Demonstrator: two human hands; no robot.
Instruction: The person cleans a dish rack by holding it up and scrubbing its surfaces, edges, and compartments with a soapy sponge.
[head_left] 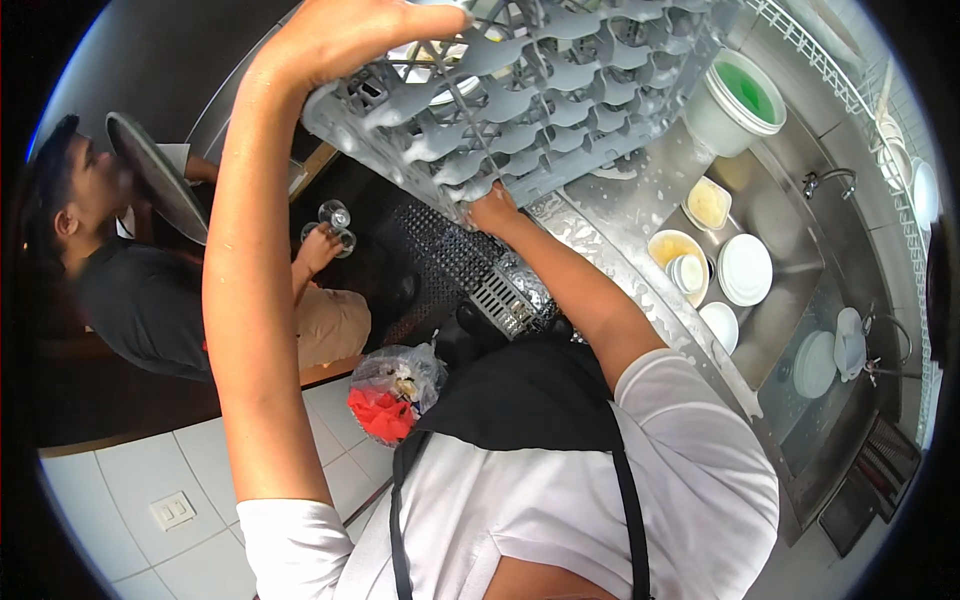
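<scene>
Both hands are gripping grey plastic dish rack (540, 80), top centre of frame: left hand (345, 35) clamping upper-left edge, right hand (495, 212) closing on lower edge, above steel sink (800, 270).

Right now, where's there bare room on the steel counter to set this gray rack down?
Free: the wet steel strip between the gray rack and the white bucket. Crowded: the sink, packed with the yellow bowl and white plates.
</scene>
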